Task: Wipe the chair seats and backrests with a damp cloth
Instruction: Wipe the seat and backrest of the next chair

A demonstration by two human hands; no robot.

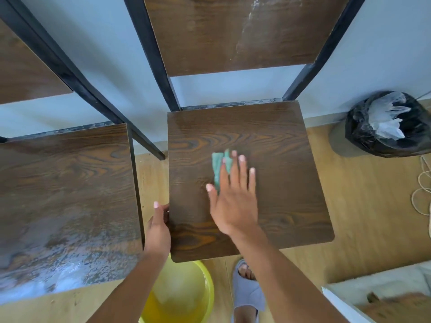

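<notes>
1. At the far left, a chair seat of dark wood is cut off by the frame edge. Its front part carries a pale, patchy film. It is hard to say if this film is water or dust.
2. Above it, only a corner of the backrest of that chair is visible.
3. The left hand grips the left edge of the middle seat. The thumb lies on top, and the fingers curl under the edge, so they are mostly hidden.
4. Below, a yellow basin stands on the floor. The left forearm and the seat cover part of it. What it contains I cannot tell.
5. The right hand lies flat and spread out on the middle seat. It presses down a green cloth. Most of the cloth is under the fingers and palm, and only its upper end comes out. This area is blurred.
6. The middle backrest is cut off at the top and shows a pale smear on its right part.
7. A foot in a grey slipper stands just in front of the seat.
8. At the right, a bin with a black bag stands beside the wall, with pale plastic inside.
9. A thin cord lies in loops at the right edge, partly out of view.
</notes>
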